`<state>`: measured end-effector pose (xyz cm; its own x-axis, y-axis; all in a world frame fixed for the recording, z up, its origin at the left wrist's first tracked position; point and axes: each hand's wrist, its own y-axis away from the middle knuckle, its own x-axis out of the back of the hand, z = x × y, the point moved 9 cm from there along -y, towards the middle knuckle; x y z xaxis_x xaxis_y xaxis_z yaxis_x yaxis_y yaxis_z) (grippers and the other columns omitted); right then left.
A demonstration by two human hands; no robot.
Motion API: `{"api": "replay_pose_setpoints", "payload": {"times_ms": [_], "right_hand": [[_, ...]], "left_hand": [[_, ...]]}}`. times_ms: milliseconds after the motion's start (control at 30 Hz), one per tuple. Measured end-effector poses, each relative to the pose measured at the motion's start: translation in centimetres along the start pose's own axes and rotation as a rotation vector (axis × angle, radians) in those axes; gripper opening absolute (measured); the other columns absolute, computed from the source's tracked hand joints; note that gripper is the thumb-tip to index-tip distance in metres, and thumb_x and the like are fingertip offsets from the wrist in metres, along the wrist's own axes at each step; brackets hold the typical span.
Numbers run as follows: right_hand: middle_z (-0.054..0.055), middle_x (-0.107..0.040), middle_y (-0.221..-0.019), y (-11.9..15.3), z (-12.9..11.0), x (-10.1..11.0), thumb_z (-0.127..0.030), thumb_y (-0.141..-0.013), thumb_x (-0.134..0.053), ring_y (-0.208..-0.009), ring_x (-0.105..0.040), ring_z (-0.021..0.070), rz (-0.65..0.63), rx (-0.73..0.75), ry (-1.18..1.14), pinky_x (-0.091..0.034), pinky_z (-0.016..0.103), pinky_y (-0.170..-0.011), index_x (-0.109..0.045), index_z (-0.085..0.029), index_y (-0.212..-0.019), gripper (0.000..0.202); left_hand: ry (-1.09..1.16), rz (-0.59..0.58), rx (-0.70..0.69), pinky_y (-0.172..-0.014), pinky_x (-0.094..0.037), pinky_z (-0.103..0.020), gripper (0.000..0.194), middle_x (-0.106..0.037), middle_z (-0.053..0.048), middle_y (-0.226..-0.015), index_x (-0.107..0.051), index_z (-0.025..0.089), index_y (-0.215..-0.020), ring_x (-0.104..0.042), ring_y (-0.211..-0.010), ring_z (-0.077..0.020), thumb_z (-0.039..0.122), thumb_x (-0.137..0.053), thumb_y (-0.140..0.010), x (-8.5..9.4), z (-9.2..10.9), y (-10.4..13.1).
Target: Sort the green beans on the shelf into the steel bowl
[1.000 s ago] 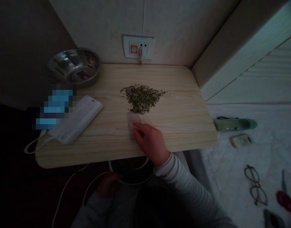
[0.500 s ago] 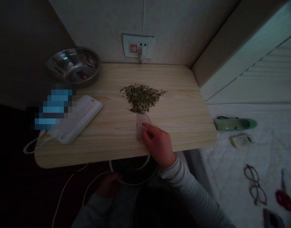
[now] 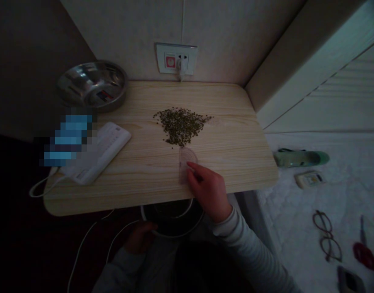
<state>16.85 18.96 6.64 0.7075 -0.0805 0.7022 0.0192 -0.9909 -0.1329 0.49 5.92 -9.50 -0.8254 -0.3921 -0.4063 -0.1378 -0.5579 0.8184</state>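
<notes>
Between the thumb and fingers of my right hand [image 3: 209, 189] is a clear plastic protractor [image 3: 188, 156], held just above or on the wooden tabletop. Its far end lies close to the near edge of a spread of small dark green beans [image 3: 182, 126]. Below the table's front edge, my left hand [image 3: 141, 236] grips the rim of a dark bowl [image 3: 177, 228] with a pale edge. The bowl sits at my lap, partly under the tabletop, and its contents are too dark to make out.
A steel basin [image 3: 92, 85] stands at the back left of the table [image 3: 235, 154]. Near it lie a white power strip [image 3: 98, 154] and a blurred-out blue screen. A wall socket [image 3: 176, 59] is behind. Glasses [image 3: 327, 236] and a green bottle-like object [image 3: 301, 158] lie on the bedding at right.
My right hand and the protractor have moved slightly right and toward me, away from the beans. A few beans at the near edge have shifted. My left hand stays on the bowl.
</notes>
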Motion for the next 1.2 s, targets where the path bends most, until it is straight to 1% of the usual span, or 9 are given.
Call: {"api": "replay_pose_setpoints", "payload": {"times_ms": [200, 333, 400, 500, 567, 667, 867, 1067, 1200], "right_hand": [[0.006, -0.067, -0.08, 0.3, 0.4, 0.3, -0.025, -0.077, -0.044, -0.066, -0.06, 0.0143, -0.01, -0.02, 0.004, -0.048, 0.027, -0.064, -0.061, -0.017, -0.099, 0.029], [0.006, -0.067, -0.082, 0.5, 0.7, 0.6, -0.024, -0.077, -0.045, -0.068, -0.06, 0.0146, -0.01, -0.036, -0.006, -0.048, 0.027, -0.065, -0.061, -0.017, -0.098, 0.028], [0.006, -0.067, -0.081, 0.5, 0.7, 0.7, -0.024, -0.077, -0.045, -0.068, -0.06, 0.0145, -0.01, -0.034, -0.011, -0.048, 0.027, -0.065, -0.061, -0.017, -0.098, 0.028], [0.006, -0.067, -0.083, 0.5, 0.8, 0.8, -0.024, -0.077, -0.045, -0.068, -0.06, 0.0142, -0.012, -0.03, -0.008, -0.048, 0.027, -0.065, -0.061, -0.017, -0.098, 0.028], [0.006, -0.066, -0.084, 0.5, 0.9, 0.9, -0.024, -0.077, -0.045, -0.067, -0.06, 0.0142, -0.012, -0.035, -0.001, -0.048, 0.027, -0.065, -0.061, -0.017, -0.098, 0.028], [0.005, -0.067, -0.079, 0.4, 1.2, 1.3, -0.024, -0.077, -0.046, -0.067, -0.06, 0.0143, 0.0, -0.043, 0.008, -0.048, 0.026, -0.065, -0.061, -0.017, -0.098, 0.028], [0.005, -0.066, -0.079, 0.1, 1.7, 1.5, -0.023, -0.076, -0.046, -0.066, -0.06, 0.0139, 0.011, -0.049, 0.002, -0.048, 0.025, -0.064, -0.062, -0.016, -0.097, 0.027], [0.005, -0.066, -0.083, 0.0, 1.7, 1.8, -0.023, -0.077, -0.046, -0.069, -0.06, 0.0139, 0.024, -0.021, -0.019, -0.048, 0.025, -0.066, -0.061, -0.016, -0.097, 0.026], [0.006, -0.066, -0.087, 0.0, 1.4, 1.7, -0.022, -0.077, -0.045, -0.074, -0.06, 0.0139, 0.012, 0.007, -0.035, -0.048, 0.025, -0.069, -0.061, -0.016, -0.097, 0.026]], "left_hand": [[0.016, 0.001, 0.028, -0.082, -0.041, -0.043, 0.034, -0.07, -0.008, -0.077, -0.069, 0.014, -0.08, -0.056, -0.092, -0.032, 0.008, -0.056, -0.048, 0.0, -0.3, 0.0], [0.026, 0.021, 0.018, -0.081, -0.041, -0.041, 0.037, -0.07, -0.006, -0.074, -0.068, 0.015, -0.082, -0.057, -0.091, -0.0301, 0.008, -0.056, -0.048, 0.2, -0.4, -0.1], [0.03, 0.015, 0.019, -0.082, -0.041, -0.04, 0.034, -0.07, -0.005, -0.071, -0.069, 0.015, -0.079, -0.057, -0.091, -0.0292, 0.007, -0.056, -0.048, 0.1, -0.4, -0.1], [0.014, 0.004, 0.038, -0.083, -0.041, -0.04, 0.023, -0.07, -0.007, -0.072, -0.069, 0.014, -0.068, -0.057, -0.091, -0.0297, 0.008, -0.056, -0.049, -0.1, -0.5, 0.0], [0.005, 0.012, 0.038, -0.083, -0.04, -0.041, 0.019, -0.07, -0.008, -0.073, -0.068, 0.014, -0.062, -0.057, -0.091, -0.0302, 0.008, -0.056, -0.048, 0.0, -0.5, 0.1], [0.015, 0.022, 0.03, -0.083, -0.04, -0.041, 0.015, -0.07, -0.009, -0.069, -0.067, 0.014, -0.056, -0.057, -0.091, -0.0307, 0.008, -0.056, -0.048, 0.3, -0.5, 0.0], [0.022, -0.006, 0.052, -0.083, -0.04, -0.041, 0.016, -0.07, -0.008, -0.066, -0.068, 0.014, -0.057, -0.057, -0.09, -0.0306, 0.007, -0.057, -0.048, 0.3, -0.7, -0.3], [-0.002, -0.009, 0.024, -0.083, -0.04, -0.04, 0.016, -0.069, -0.007, -0.062, -0.069, 0.015, -0.056, -0.058, -0.089, -0.0299, 0.008, -0.056, -0.05, 0.0, -0.4, -0.1], [-0.004, -0.013, -0.002, -0.083, -0.041, -0.042, 0.017, -0.07, -0.007, -0.066, -0.069, 0.015, -0.057, -0.058, -0.089, -0.0307, 0.008, -0.055, -0.05, -0.1, -0.1, 0.0]]}}
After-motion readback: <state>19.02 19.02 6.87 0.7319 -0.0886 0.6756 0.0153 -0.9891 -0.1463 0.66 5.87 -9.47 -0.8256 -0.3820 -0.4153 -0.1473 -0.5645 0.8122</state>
